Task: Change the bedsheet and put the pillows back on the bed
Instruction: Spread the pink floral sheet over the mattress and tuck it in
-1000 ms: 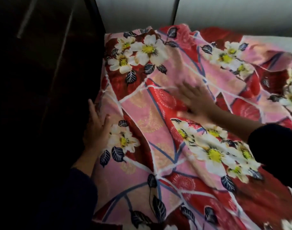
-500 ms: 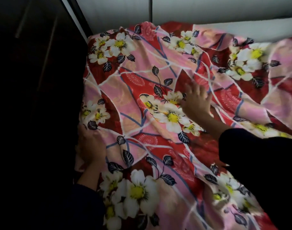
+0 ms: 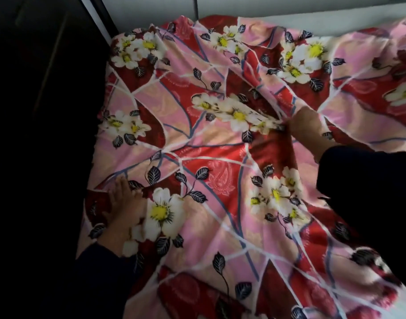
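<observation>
bedsheet [image 3: 197, 146] rumpled | left hand [image 3: 126, 203] flat on it | right hand [image 3: 306, 126] touching

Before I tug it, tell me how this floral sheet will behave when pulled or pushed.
Probably floppy: the sheet ridges up in soft folds beside the right hand. Likely light and thin, since small creases run all over it. Pushed, it would probably bunch rather than slide whole, unless pinned, as where the left hand lies flat on it.

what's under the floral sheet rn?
Mostly covered. Only a pale strip shows past the far edge of the floral sheet, possibly mattress. Left hand and right hand rest on top.
</observation>
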